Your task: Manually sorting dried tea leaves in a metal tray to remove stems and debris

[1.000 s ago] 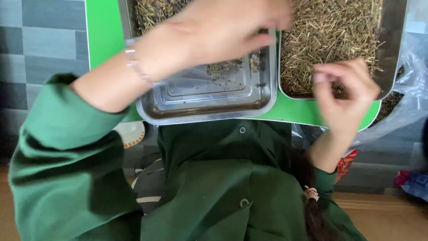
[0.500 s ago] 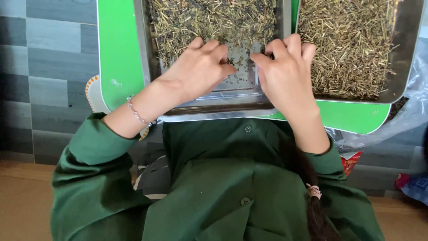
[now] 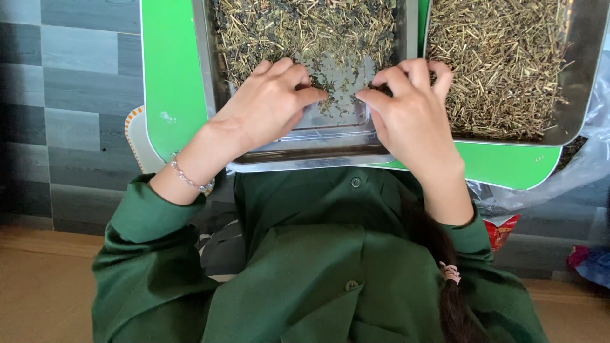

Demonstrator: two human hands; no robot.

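Grey plank flooring [image 3: 70,82] fills the nine o'clock side, tan floor below it. Green board [image 3: 168,76] carries two metal trays side by side. Patterned disc edge [image 3: 132,136] shows just left of the board's lower corner.

Left tray [image 3: 305,159], steel, holds dark green dried leaves and stems [image 3: 298,28] heaped toward twelve o'clock; near strip of its floor is bare. Left hand [image 3: 264,105] rests palm down over that bare patch, fingers together and slightly curled, fingertips [image 3: 311,95] pointing to three o'clock and touching the loose scatter at the heap's near edge. Beaded bracelet [image 3: 187,179] on its wrist, green sleeve behind.

Right hand [image 3: 410,117] sits just beside, across the tray's right rim, fingers bent, thumb and forefinger closed on a small bit of the leaf; exactly what is pinched is too small to tell. Heap lies at twelve o'clock from both hands, scatter between the two sets of fingertips.

Right tray [image 3: 581,76] holds pale straw-coloured stalks [image 3: 499,63]. Clear plastic bag [image 3: 588,162] at four o'clock
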